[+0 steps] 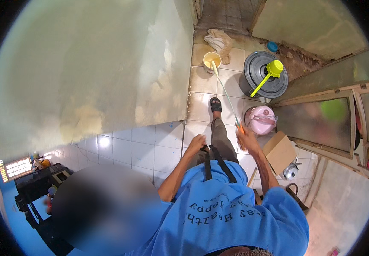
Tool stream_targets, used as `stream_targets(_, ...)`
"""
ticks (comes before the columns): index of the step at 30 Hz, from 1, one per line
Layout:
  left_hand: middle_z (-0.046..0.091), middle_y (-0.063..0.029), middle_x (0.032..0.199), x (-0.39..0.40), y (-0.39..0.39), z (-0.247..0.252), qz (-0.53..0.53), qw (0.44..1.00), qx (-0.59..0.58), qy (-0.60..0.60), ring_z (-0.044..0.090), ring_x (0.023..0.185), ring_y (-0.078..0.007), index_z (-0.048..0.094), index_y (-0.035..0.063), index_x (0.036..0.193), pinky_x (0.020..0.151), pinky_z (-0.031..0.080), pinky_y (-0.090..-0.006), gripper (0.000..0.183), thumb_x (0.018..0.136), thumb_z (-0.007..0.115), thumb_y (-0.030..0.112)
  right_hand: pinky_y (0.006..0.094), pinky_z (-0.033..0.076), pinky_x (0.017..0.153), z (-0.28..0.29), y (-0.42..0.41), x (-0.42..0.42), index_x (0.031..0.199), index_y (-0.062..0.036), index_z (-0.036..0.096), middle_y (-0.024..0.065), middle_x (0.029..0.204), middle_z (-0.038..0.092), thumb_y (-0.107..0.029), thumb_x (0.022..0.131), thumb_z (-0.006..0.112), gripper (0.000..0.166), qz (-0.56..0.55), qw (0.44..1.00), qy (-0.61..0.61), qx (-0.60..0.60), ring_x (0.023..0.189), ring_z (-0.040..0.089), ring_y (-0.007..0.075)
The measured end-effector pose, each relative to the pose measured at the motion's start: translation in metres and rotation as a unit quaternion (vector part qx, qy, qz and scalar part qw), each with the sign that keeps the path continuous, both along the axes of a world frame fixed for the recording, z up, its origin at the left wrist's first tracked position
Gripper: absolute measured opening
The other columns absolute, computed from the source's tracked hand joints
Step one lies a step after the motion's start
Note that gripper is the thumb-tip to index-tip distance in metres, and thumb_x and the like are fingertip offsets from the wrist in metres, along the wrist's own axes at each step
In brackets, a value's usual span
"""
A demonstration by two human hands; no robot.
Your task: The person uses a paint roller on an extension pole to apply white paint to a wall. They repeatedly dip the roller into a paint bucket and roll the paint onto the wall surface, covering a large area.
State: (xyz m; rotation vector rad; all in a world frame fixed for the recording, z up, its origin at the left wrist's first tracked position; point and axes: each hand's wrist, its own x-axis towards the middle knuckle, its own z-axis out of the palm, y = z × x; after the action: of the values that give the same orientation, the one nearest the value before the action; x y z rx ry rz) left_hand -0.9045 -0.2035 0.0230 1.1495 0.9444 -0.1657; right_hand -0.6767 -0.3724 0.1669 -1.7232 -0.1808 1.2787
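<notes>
My right hand [247,140] grips the orange handle of a paint roller [227,94] on a long thin rod. The roller's pale head rests in the mouth of a small white bucket [211,71], whose inside is coated cream-yellow. My left hand [198,142] is held in front of my waist with its fingers curled; no tool shows in it, and its inner side is hidden. Left of the bucket and roller rises a pale green wall [107,64] with uneven cream patches. A crumpled beige cloth [222,43] lies on the floor behind the bucket.
On the right stand a black lidded bin [255,65] with a yellow-green dipper [274,68] on it, a pink lidded container [262,121], an open cardboard box [278,152], a metal pot lid [290,172] and a glass-fronted cabinet [315,120]. A blurred figure is at the lower left.
</notes>
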Motion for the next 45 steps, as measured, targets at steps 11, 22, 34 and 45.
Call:
stream_targets(11, 0.067, -0.0091, 0.101, -0.102, 0.027, -0.024, 0.095, 0.954, -0.025, 0.285, 0.066, 0.098, -0.0191, 0.06, 0.0033, 0.116, 0.08, 0.051, -0.0367, 0.043, 0.1, 0.051, 0.042, 0.0228, 0.041, 0.04, -0.169, 0.244, 0.206, 0.121, -0.0108, 0.052, -0.0005, 0.073, 0.053, -0.021, 0.094, 0.059, 0.029, -0.065, 0.988, 0.14, -0.018, 0.053, 0.051, 0.0074)
stream_targets(22, 0.067, -0.0088, 0.106, 0.004, 0.03, 0.004, 0.276, 0.935, -0.102, 0.198, 0.066, 0.097, -0.0197, 0.057, 0.0044, 0.129, 0.081, 0.051, -0.0355, 0.045, 0.101, 0.052, 0.039, 0.0231, 0.04, 0.038, -0.262, 0.337, 0.279, 0.104, -0.0072, 0.055, 0.0021, 0.069, 0.053, -0.015, 0.094, 0.056, 0.013, -0.091, 0.965, 0.238, -0.067, 0.051, 0.051, 0.0094)
stream_targets(34, 0.067, -0.0102, 0.112, 0.053, 0.056, 0.008, 0.294, 0.925, -0.125, 0.205, 0.065, 0.101, -0.0198, 0.053, 0.0019, 0.135, 0.084, 0.05, -0.0343, 0.047, 0.102, 0.052, 0.035, 0.0271, 0.037, 0.038, -0.344, 0.352, 0.294, 0.096, -0.0067, 0.053, 0.004, 0.067, 0.052, -0.019, 0.092, 0.058, 0.013, 0.016, 0.988, 0.129, -0.084, 0.051, 0.051, 0.0126)
stream_targets(45, 0.067, -0.0125, 0.114, 0.072, 0.064, 0.014, 0.299, 0.918, -0.128, 0.228, 0.065, 0.103, -0.0207, 0.05, 0.0002, 0.138, 0.086, 0.052, -0.034, 0.052, 0.102, 0.051, 0.038, 0.0408, 0.051, 0.052, -0.451, 0.389, 0.347, 0.072, -0.0058, 0.061, 0.0126, 0.07, 0.064, -0.019, 0.074, 0.07, 0.016, 0.072, 0.982, 0.128, -0.12, 0.057, 0.063, 0.031)
